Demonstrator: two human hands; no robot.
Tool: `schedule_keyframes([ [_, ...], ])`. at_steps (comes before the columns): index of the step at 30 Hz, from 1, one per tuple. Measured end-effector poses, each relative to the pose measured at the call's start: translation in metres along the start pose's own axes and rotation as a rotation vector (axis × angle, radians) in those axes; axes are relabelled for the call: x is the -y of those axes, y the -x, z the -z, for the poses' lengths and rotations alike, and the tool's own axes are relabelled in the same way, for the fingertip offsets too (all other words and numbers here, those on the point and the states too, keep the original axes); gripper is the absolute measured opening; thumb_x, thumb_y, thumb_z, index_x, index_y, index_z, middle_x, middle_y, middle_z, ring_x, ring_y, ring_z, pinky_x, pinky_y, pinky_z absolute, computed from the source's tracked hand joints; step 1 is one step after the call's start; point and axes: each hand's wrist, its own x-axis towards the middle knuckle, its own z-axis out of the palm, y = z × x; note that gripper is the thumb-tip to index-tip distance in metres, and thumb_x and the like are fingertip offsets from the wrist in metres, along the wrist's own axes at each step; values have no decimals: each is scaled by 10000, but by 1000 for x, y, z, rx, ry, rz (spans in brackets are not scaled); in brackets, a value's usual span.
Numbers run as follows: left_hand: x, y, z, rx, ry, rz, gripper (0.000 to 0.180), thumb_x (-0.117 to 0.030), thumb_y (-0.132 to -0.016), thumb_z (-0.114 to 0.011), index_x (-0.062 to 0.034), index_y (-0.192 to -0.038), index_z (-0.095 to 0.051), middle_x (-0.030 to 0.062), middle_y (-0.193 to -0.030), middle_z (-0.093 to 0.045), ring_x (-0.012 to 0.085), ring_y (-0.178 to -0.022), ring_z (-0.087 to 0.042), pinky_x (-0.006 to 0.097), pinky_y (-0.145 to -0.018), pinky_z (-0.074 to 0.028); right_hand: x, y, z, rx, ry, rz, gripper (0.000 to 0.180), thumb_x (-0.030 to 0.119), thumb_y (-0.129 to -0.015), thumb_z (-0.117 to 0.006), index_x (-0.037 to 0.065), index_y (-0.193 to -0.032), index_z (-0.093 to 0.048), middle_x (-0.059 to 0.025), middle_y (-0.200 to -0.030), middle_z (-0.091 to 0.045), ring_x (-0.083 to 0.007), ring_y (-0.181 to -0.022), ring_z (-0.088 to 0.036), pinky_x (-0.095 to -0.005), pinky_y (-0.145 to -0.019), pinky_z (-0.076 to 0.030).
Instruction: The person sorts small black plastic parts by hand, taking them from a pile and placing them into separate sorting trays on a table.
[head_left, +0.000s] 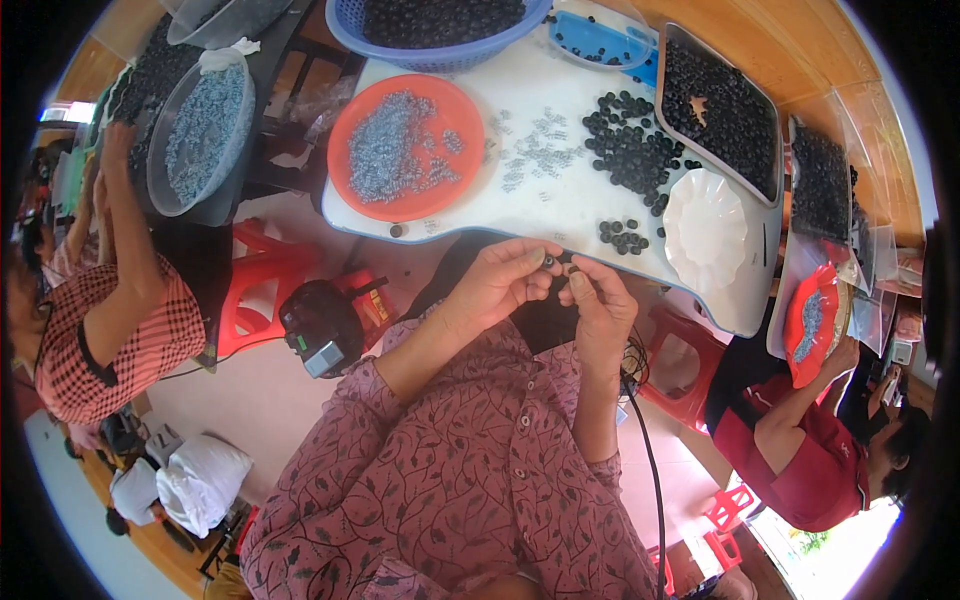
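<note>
Both hands meet just below the near edge of the worktop (560,215), the left hand (500,280) pinching a small black bead (549,261) at its fingertips (nearer), the right hand (598,300) pinched close alongside, its contents indiscernible.

Clear plastic bags (880,250): several, stacked at the tabletop's (560,200) right edge. White tied sack (200,480): on the floor, lower left.
</note>
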Motion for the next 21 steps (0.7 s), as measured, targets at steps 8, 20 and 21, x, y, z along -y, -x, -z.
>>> schedule_keyframes([
  [8, 0, 3, -13, -124, -263, -87, 232, -117, -970, -588, 3, -1163, -637, 73, -956, -693, 99, -744, -639, 244, -694, -551, -6, 0, 7, -16, -57, 2, 227, 10, -912, -643, -15, -1136, -664, -74, -971, -697, -92, -713, -611, -213, -651, -511],
  [20, 4, 1, -12, -70, -76, -61, 278, -134, -981, -576, 31, -1201, -620, 105, -992, -688, 121, -781, -638, 250, -692, -515, -1, 2, 3, -22, 2, 58, 153, -6, -885, -671, -2, -1036, -689, -43, -944, -645, -89, -777, -598, -214, -683, -508],
  [21, 5, 1, -12, -71, -76, -61, 278, -134, -981, -576, 31, -1201, -620, 105, -992, -688, 121, -781, -638, 250, -692, -515, 1, 2, 2, -11, 53, 119, 148, -17, -874, -679, 4, -1019, -696, -38, -954, -625, -91, -815, -594, -212, -707, -502],
])
